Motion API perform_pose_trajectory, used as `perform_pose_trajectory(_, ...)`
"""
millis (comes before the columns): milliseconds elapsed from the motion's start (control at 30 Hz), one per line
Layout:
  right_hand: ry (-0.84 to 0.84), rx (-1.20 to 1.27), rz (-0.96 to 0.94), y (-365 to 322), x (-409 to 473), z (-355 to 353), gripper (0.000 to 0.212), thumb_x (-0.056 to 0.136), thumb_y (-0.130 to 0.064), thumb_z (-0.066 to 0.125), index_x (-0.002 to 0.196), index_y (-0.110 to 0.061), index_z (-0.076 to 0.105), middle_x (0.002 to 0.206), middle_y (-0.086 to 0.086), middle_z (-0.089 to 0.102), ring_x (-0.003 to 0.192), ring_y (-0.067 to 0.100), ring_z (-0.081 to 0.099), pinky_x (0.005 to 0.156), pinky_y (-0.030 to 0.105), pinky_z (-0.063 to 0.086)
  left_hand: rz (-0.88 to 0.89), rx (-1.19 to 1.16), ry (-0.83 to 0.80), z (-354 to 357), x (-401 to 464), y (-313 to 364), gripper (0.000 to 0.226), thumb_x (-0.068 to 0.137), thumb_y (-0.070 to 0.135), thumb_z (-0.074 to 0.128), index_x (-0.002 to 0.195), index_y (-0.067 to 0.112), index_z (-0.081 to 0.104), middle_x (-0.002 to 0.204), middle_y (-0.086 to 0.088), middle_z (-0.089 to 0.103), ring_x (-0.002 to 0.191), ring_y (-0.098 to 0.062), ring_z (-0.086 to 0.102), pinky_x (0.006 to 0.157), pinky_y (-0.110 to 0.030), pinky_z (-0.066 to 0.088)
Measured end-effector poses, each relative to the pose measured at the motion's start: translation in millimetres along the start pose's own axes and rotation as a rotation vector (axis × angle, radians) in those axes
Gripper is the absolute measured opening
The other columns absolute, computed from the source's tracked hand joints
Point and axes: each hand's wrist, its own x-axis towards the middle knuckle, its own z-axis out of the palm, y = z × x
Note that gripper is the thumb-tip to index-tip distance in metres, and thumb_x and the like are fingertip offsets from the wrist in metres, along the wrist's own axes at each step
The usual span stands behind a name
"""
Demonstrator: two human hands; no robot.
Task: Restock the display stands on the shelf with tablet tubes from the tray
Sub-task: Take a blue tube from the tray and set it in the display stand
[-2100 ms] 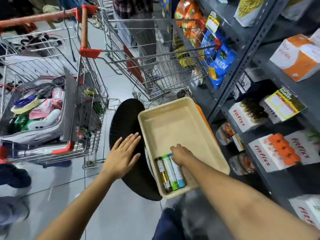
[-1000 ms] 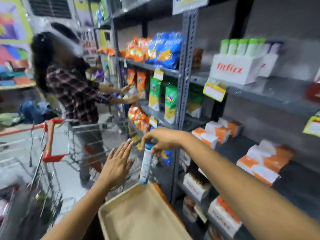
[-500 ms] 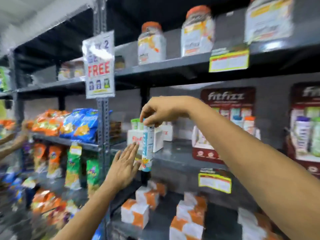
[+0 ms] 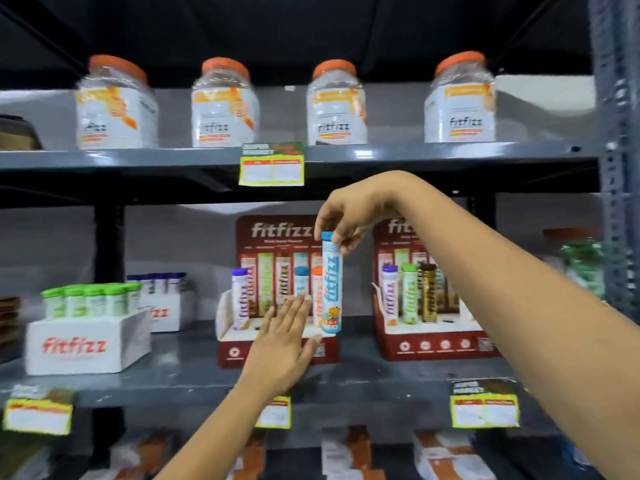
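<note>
My right hand (image 4: 349, 216) pinches the cap of a blue-and-white tablet tube (image 4: 331, 285), holding it upright over the right end of a red display stand (image 4: 277, 348) on the middle shelf. That stand holds a purple-capped tube (image 4: 239, 299), a blue-capped tube (image 4: 301, 282) and an orange-capped one, partly hidden behind the held tube. My left hand (image 4: 284, 341) is open, fingers spread, in front of the stand's base. A second red display stand (image 4: 433, 344) to the right carries purple, green and dark tubes. The tray is out of view.
A white carton (image 4: 86, 341) of green-capped tubes stands at the left of the grey shelf (image 4: 180, 368). Orange-lidded jars (image 4: 225, 105) line the shelf above. Price tags (image 4: 485, 410) hang on the shelf edge. White-and-orange boxes sit below.
My right hand took the blue tube out of the tray, lifted it up past the shelves and now holds it at the left display stand. My open left hand rose along with it.
</note>
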Motion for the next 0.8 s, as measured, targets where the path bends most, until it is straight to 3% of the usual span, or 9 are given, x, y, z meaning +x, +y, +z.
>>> perform_pose_trajectory(200,0.063,0.046,0.154,67.5,-26.6,-20.7,0.013,0.091,-0.005,0.058,0.103,-0.004,0.064,0.094,0.007,0.063,0.095,0.023,0.063,0.070,0.028,0.059,0.072,-0.096,-0.059,50.4,14.9,70.9,0.069,0.093,0.058,0.017,0.145,0.026,-0.015,0.151,0.012,-0.023,0.137,-0.003,-0.023,0.116,-0.029,-0.008)
perform_pose_trajectory(267,0.095,0.022,0.199,87.6,-33.9,-25.9,0.007,0.093,-0.008,0.057,0.095,-0.007,0.063,0.093,0.005,0.063,0.090,0.019,0.062,0.064,0.024,0.059,0.077,-0.102,-0.108,65.8,17.9,89.8,0.069,0.093,0.058,0.017,0.147,0.023,-0.011,0.153,0.010,-0.020,0.138,-0.003,-0.021,0.116,-0.027,-0.007)
perform_pose_trajectory(367,0.129,-0.037,0.277,110.5,-36.7,-29.9,0.010,0.094,-0.011,0.055,0.099,-0.007,0.063,0.105,0.008,0.063,0.086,0.013,0.061,0.056,0.019,0.056,0.019,-0.116,-0.239,76.4,25.6,101.3,0.068,0.096,0.051,0.023,0.149,0.017,-0.001,0.159,0.002,-0.007,0.145,-0.012,-0.003,0.118,-0.031,0.001)
perform_pose_trajectory(467,0.177,-0.139,0.353,137.5,-35.3,-32.5,0.017,0.093,-0.013,0.058,0.105,-0.005,0.066,0.103,0.004,0.063,0.085,0.013,0.061,0.061,0.021,0.053,-0.112,-0.110,-0.475,79.8,40.0,108.1,0.065,0.097,0.047,0.024,0.149,0.011,0.006,0.160,-0.006,0.004,0.145,-0.020,0.008,0.119,-0.038,0.010)
perform_pose_trajectory(567,0.206,-0.236,0.407,161.0,-31.8,-32.1,0.005,0.092,-0.014,0.059,0.092,-0.011,0.063,0.094,0.000,0.063,0.083,0.014,0.061,0.065,0.024,0.053,-0.193,-0.072,-0.636,80.9,46.2,110.9,0.072,0.094,0.058,0.018,0.148,0.010,0.013,0.159,-0.009,0.012,0.144,-0.024,0.014,0.118,-0.040,0.014)
perform_pose_trajectory(667,0.244,-0.357,0.443,181.2,-30.3,-29.5,0.008,0.091,-0.018,0.061,0.093,-0.012,0.066,0.098,0.003,0.068,0.081,0.016,0.065,0.070,0.029,0.053,-0.213,-0.046,-0.651,82.3,44.5,112.6,0.090,0.085,0.074,0.014,0.148,0.011,0.013,0.159,-0.008,0.014,0.144,-0.023,0.015,0.118,-0.040,0.015)
perform_pose_trajectory(800,0.315,-0.429,0.437,207.5,-25.0,-18.5,0.027,0.091,-0.016,0.058,0.113,-0.005,0.067,0.117,0.013,0.069,0.107,0.030,0.064,0.094,0.042,0.052,-0.214,-0.024,-0.638,82.7,43.6,113.5,0.097,0.081,0.079,0.013,0.148,0.010,0.014,0.158,-0.009,0.016,0.144,-0.022,0.016,0.118,-0.038,0.015)
